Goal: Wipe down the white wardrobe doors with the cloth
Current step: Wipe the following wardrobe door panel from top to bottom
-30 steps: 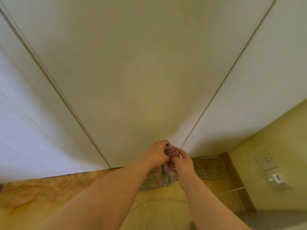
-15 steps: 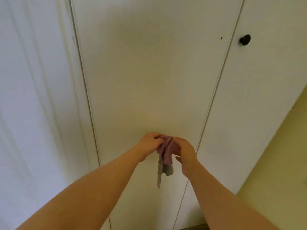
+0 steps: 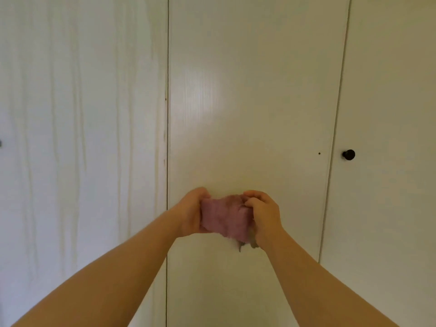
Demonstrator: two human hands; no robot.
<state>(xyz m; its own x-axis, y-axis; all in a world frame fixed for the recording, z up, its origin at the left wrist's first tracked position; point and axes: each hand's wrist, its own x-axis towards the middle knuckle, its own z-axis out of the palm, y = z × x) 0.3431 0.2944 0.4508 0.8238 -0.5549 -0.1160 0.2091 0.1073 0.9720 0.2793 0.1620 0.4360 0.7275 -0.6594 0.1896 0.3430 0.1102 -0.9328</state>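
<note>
A pink cloth [image 3: 225, 217] is stretched between both hands in front of the middle white wardrobe door [image 3: 254, 90]. My left hand [image 3: 192, 212] grips its left edge and my right hand [image 3: 264, 214] grips its right edge, fingers curled into the fabric. A greyish corner of the cloth hangs below my right hand. The cloth is held just in front of the door; whether it touches the door I cannot tell.
Another white door [image 3: 82, 114] stands to the left and a third door [image 3: 389, 90] to the right, which carries a round black knob [image 3: 348, 154]. A small dark hole [image 3: 319, 153] marks the middle door near its right edge.
The view has risen from the floor and door bottoms to knob height. The cloth, bunched and hanging between the hands before, is now spread wider between them.
</note>
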